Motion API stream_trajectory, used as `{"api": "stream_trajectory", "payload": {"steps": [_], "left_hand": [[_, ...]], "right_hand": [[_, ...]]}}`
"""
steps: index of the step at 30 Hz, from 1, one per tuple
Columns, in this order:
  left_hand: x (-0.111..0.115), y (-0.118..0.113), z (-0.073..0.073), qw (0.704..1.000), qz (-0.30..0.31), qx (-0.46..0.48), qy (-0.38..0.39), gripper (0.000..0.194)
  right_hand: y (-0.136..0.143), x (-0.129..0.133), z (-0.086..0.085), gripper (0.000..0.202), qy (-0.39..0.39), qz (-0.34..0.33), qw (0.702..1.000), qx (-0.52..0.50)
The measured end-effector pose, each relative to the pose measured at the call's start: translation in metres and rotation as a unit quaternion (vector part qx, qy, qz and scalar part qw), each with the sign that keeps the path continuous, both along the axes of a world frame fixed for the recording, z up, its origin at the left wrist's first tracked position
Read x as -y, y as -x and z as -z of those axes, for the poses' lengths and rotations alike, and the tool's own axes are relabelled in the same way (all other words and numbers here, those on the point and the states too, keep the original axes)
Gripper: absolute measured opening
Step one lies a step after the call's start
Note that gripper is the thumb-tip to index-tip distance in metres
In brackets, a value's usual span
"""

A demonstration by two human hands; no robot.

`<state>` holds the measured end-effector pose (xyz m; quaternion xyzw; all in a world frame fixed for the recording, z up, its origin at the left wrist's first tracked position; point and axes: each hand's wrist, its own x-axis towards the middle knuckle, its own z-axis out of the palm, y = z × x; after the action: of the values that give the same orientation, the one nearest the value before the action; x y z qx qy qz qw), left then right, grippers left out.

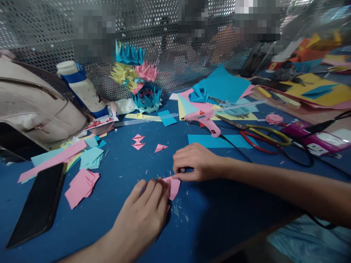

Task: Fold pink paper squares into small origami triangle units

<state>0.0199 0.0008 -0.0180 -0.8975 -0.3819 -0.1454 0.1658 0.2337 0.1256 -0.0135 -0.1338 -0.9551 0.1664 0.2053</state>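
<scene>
A small pink piece of paper (174,188) lies on the blue table under both hands. My left hand (148,208) pins its left side, fingers bent and pressed together; the fingertips are partly hidden. From the right, my right hand (197,162) has curled fingers, with the thumb and fingertips at the paper's top edge. Beyond the hands lie a single folded pink triangle (160,148) and a joined pair of folded pink pieces (138,142). To the left of my left hand sits a stack of pink paper squares (81,188).
A pink glue gun (204,120), scissors (263,135) and a blue paper strip (227,141) lie beyond my right hand. On the left are a phone (38,204), a bottle (82,89) and a bag (35,98). Folded paper crowns (148,96) stand against the perforated metal panel (175,47).
</scene>
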Motion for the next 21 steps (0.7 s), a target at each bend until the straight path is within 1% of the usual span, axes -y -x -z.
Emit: {"api": "stream_trajectory", "payload": {"steps": [3, 6, 8, 13, 17, 21], "left_hand": [[0.000, 0.002, 0.002, 1.000, -0.003, 0.015, 0.024, 0.034], [0.001, 0.005, 0.004, 0.999, -0.003, 0.030, 0.044, 0.033], [0.000, 0.007, 0.006, 0.998, 0.009, 0.038, 0.049, 0.033], [0.000, 0.010, 0.010, 0.997, 0.038, 0.055, 0.048, 0.033], [0.000, 0.011, 0.009, 0.995, 0.062, 0.058, 0.046, 0.035], [-0.002, 0.011, 0.003, 0.995, 0.070, 0.052, 0.052, 0.038]], "right_hand": [[0.000, 0.007, -0.002, 0.036, 0.039, 0.037, 0.998, 0.033], [0.001, 0.013, -0.004, 0.024, 0.064, 0.050, 0.996, 0.048], [0.001, 0.016, -0.005, 0.017, 0.082, 0.064, 0.993, 0.052], [0.003, 0.018, -0.008, 0.009, 0.134, 0.091, 0.984, 0.079], [0.003, 0.013, -0.007, 0.007, 0.135, 0.088, 0.985, 0.066], [0.003, 0.007, -0.004, 0.007, 0.130, 0.091, 0.986, 0.042]]}}
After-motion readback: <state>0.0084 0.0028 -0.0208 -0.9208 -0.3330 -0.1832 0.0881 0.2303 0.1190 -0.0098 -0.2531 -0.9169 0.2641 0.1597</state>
